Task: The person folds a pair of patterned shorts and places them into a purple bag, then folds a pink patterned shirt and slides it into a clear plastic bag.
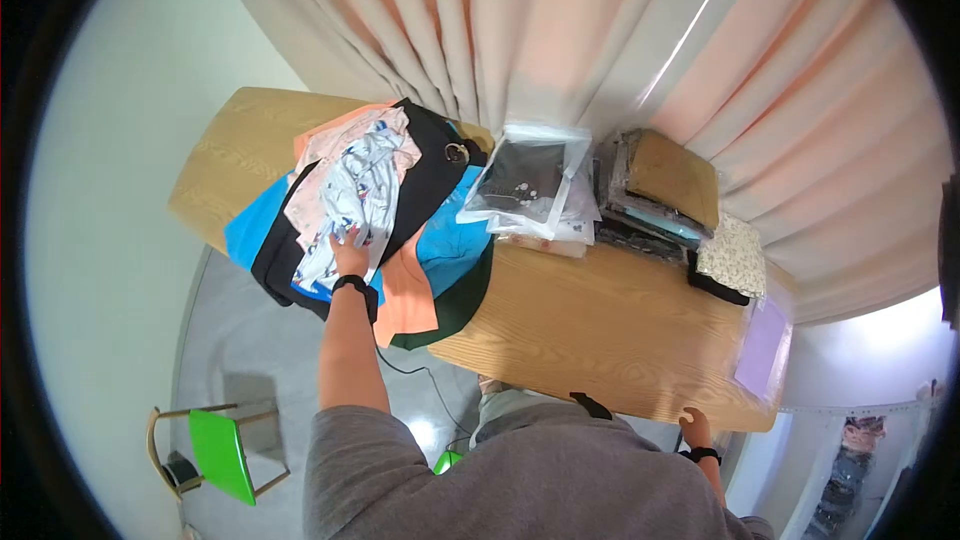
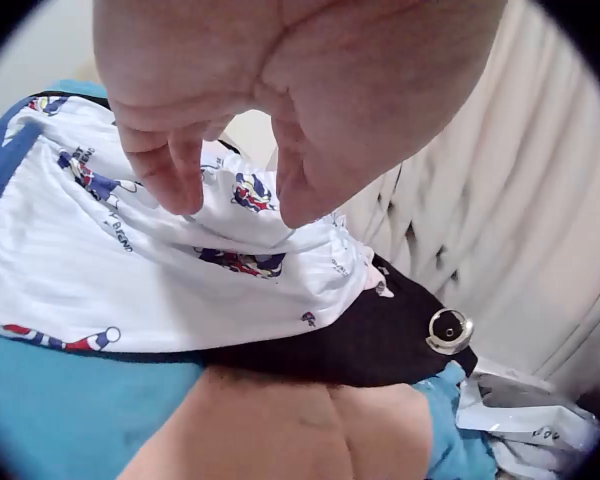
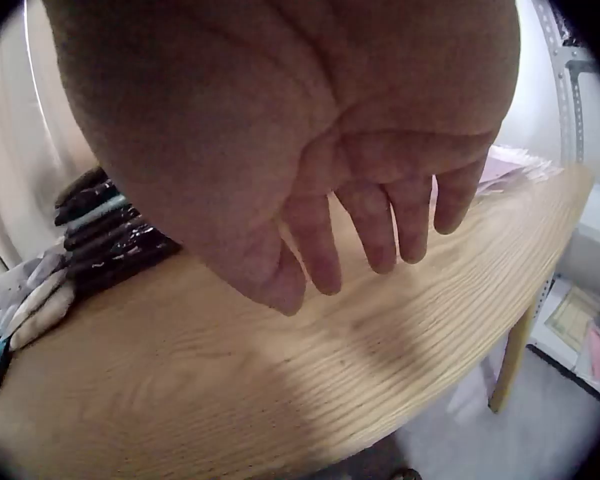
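My left hand (image 1: 349, 252) reaches down onto a white printed garment (image 1: 362, 185) on top of the clothes pile. In the left wrist view its thumb and fingers (image 2: 185, 190) stand apart, with fingertips right at the creased white cloth. Under that garment lie a pale pink one (image 1: 310, 155), a black one (image 1: 432, 165) with a round metal ring (image 2: 450, 331), and blue (image 1: 455, 250) and orange (image 1: 405, 292) pieces. My right hand (image 1: 695, 428) hangs loosely by the table's front edge, its fingers relaxed and holding nothing.
Bagged clothes (image 1: 530, 180) lie beside the pile on the wooden table (image 1: 600, 330). Farther right are a folded stack (image 1: 675, 180), a floral cloth (image 1: 732, 255) and a lilac packet (image 1: 762, 350). Curtains (image 1: 560, 30) hang behind. A green chair (image 1: 222, 455) stands at the lower left.
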`<state>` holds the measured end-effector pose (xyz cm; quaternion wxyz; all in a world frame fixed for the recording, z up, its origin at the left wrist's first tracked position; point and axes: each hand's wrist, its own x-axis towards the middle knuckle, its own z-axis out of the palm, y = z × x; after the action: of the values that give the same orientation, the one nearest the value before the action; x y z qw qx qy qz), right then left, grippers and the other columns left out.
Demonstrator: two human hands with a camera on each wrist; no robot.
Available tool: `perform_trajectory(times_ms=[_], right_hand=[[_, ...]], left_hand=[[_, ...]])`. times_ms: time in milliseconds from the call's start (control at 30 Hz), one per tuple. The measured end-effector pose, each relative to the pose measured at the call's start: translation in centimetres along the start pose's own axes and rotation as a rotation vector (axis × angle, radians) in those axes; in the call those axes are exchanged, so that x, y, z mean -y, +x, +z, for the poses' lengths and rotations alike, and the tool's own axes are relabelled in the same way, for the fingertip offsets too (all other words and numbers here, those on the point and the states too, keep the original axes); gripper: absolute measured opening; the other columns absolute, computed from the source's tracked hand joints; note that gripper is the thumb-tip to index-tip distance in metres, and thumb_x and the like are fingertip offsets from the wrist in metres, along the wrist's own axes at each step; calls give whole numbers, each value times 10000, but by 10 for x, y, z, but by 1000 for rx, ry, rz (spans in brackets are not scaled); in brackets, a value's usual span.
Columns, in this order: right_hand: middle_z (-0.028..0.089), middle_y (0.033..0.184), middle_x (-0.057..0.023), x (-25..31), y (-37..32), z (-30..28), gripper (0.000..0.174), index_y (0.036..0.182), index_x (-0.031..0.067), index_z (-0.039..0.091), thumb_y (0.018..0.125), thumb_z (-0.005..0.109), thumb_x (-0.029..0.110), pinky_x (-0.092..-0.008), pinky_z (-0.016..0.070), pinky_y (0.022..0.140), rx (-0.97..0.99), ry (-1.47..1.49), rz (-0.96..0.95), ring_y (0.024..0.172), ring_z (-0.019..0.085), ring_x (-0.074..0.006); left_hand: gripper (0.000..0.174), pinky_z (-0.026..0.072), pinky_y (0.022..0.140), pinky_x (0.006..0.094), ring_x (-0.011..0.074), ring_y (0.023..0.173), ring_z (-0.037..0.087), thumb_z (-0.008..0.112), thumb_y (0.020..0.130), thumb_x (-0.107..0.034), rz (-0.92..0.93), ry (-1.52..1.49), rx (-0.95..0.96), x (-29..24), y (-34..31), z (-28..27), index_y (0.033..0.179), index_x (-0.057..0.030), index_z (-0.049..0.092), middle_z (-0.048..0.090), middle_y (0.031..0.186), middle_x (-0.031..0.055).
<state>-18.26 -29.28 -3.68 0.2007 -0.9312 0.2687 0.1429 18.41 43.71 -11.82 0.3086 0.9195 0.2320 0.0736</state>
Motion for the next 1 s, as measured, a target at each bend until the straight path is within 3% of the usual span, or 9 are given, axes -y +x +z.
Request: perform_trajectory(times_ms=[100,167,233,300,500,633,733,900,1000], right_hand=[[593,1102,-208,-4,-11,-11,319,1035,24,628,758,622,183,-398,409,934,-27,-21,76,1076,533,-353],[602,1081,-213,-1,-19,-13,308,1019,20,634,759,621,185,-399,412,928,-61,-37,113,1070,538,-352],[610,1064,-209,2,-22,-13,299,1014,19,634,767,620,186,-390,431,902,-40,-42,94,1046,556,-345],[617,1054,-200,10,-25,-14,292,1009,15,634,772,616,185,-384,441,884,4,-38,115,1030,567,-337],[634,1002,-183,20,-18,-3,254,983,23,642,785,609,178,-368,458,851,75,62,28,976,593,-319],[640,1000,-168,50,-8,-17,272,998,13,639,793,619,191,-352,462,842,24,128,-45,963,603,-299],[642,996,-165,81,8,-28,257,1002,-5,631,817,595,170,-345,461,847,-18,128,-153,965,605,-285],[617,1081,-132,183,26,-43,326,1107,11,577,812,619,145,-339,427,911,100,428,-261,1037,573,-235],[569,1176,-122,261,10,-51,583,1266,41,457,749,699,156,-329,390,963,124,450,-521,1095,536,-215]], left_hand=[[417,328,1031,373,421,1216,391,555,730,-132,121,153,104,14,22,19,1145,-129,602,321,1346,304],[419,330,1026,367,402,1191,424,535,736,-124,-34,131,309,17,29,28,1149,-142,604,341,1343,284],[385,382,982,375,386,1136,479,538,742,-132,36,188,274,4,20,22,1119,-95,606,360,1322,289],[328,412,927,418,379,1050,528,565,764,-162,-30,207,177,-18,6,9,1049,-1,594,578,1080,239],[347,473,800,452,385,882,598,503,813,-269,41,418,275,-29,6,-4,1032,-13,588,621,979,220],[314,440,732,503,458,829,560,449,803,-224,297,-145,89,-84,-9,-14,869,51,585,589,855,296],[255,465,662,415,411,772,587,517,803,-168,368,-386,96,-141,-45,-11,914,49,589,597,820,279],[113,431,588,348,260,626,520,552,799,-99,605,-735,384,-238,-152,-3,849,0,573,548,718,144],[149,411,647,400,330,727,510,522,818,-149,705,-749,697,-273,-220,8,785,-4,514,530,782,187]])
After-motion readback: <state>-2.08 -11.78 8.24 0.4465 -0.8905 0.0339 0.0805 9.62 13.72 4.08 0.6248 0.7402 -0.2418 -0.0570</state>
